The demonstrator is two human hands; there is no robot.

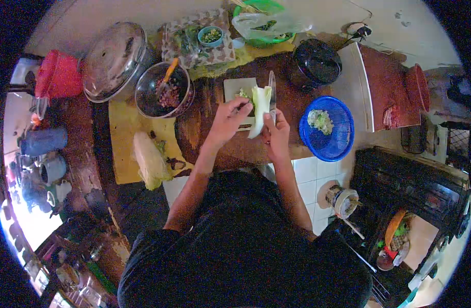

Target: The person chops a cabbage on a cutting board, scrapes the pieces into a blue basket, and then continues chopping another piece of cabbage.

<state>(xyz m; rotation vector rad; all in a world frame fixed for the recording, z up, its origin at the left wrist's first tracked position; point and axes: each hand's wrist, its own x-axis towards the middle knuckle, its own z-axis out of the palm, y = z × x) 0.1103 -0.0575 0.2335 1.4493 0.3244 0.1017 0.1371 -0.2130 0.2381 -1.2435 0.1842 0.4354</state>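
A pale cabbage leaf (261,105) with a white stem hangs between my hands, over a small light cutting board (233,88). My left hand (232,119) pinches the leaf's left edge near its upper part. In my right hand (277,132) is a knife (272,92), its blade pointing away from me along the leaf's right side; the fingers also touch the leaf. Chopped green bits (241,94) lie on the board. Right of my right hand, a blue basket (342,110) holds chopped pale pieces (320,121).
A glass bowl (145,82) with an orange-handled spoon (171,69) and a large lidded pot (115,61) stand left. A whole cabbage (149,156) lies near the front left. A black pot (316,62) stands behind the basket. An egg tray (169,38) is at the back.
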